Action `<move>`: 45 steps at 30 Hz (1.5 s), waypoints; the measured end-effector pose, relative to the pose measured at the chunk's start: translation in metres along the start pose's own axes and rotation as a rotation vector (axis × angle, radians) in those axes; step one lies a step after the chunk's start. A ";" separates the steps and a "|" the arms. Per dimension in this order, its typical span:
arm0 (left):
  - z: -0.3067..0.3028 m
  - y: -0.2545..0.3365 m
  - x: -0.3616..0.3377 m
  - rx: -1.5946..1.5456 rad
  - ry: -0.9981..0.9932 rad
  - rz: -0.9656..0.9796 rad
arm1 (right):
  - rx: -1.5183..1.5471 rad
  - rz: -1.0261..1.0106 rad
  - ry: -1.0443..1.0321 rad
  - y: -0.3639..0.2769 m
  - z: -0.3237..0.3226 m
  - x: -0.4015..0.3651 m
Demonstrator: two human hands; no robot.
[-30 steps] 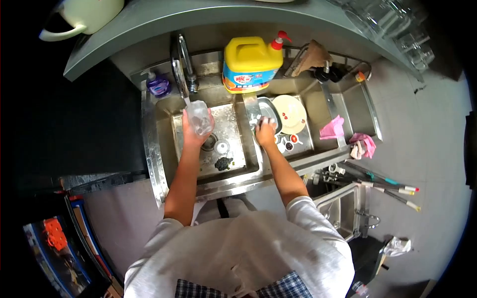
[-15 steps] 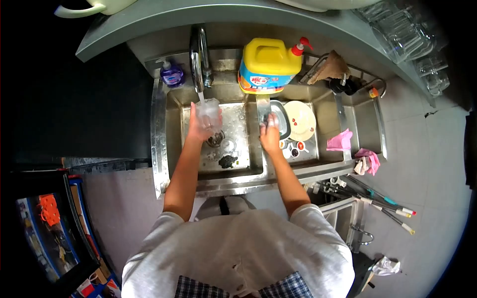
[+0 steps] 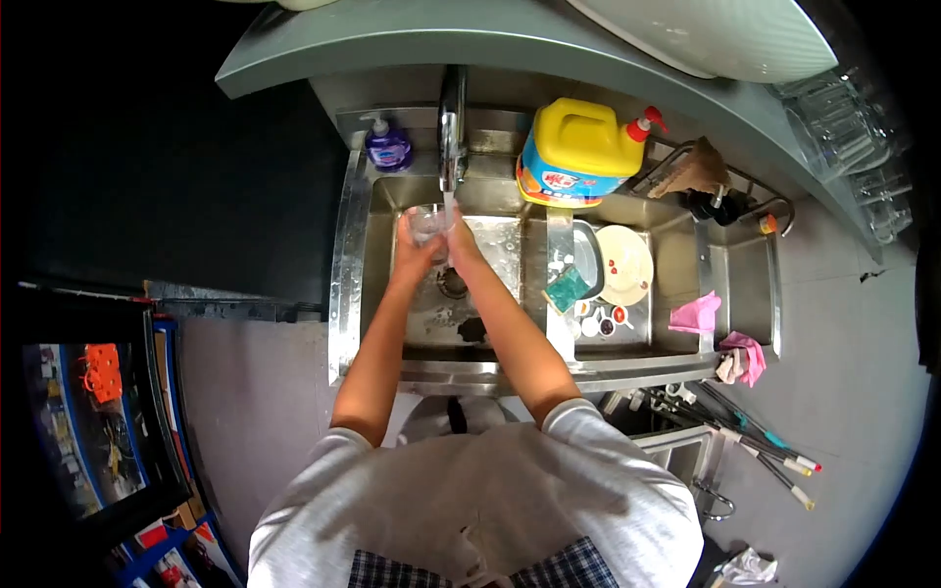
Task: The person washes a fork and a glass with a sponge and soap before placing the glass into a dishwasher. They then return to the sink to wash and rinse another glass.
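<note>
The wide lens bends the whole scene, and much of it is small. The glass [image 3: 428,223] is clear and half hidden behind the fingers, so only its rim and upper wall show. It is held above the left basin of the steel sink [image 3: 345,255], just under the spout of the chrome faucet [image 3: 452,137]. A thin stream of water [image 3: 449,202] falls at its rim. The left hand [image 3: 412,259] is clenched round the glass from the left side. The right hand [image 3: 463,251] lies against the glass's right side, but I cannot tell whether its fingers close round it or reach inside. The forearms cover part of the basin floor. Between them show the round drain [image 3: 453,282] and a dark lump [image 3: 472,328] too blurred to name.

On the ridge between the basins lies a green sponge [image 3: 566,290], squarish and rough-looking. Beside it, in the right basin, a dark tray [image 3: 586,257] leans next to a pale round plate [image 3: 627,265], with small saucers [image 3: 603,321] near them. A yellow plastic jug [image 3: 578,145] with a red pump stands behind the sink, and a purple soap bottle [image 3: 388,150] stands left of the faucet. A crumpled pink cloth [image 3: 694,314] rests on the sink's right edge.
</note>
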State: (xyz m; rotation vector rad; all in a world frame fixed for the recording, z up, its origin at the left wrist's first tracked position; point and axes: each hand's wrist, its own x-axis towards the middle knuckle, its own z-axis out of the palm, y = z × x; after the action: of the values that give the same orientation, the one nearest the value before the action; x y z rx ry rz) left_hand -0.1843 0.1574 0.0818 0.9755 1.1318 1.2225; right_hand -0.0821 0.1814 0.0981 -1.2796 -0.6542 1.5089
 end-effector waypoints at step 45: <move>-0.078 -0.049 -0.072 0.136 -0.046 -0.578 | 0.424 0.379 0.028 0.128 -0.088 0.045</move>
State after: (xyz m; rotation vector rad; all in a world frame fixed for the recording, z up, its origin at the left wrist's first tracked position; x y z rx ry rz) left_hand -0.2510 0.0785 0.0276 0.6973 1.3521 0.6613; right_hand -0.0408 0.1615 -0.0566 -1.1280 -0.0564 1.8128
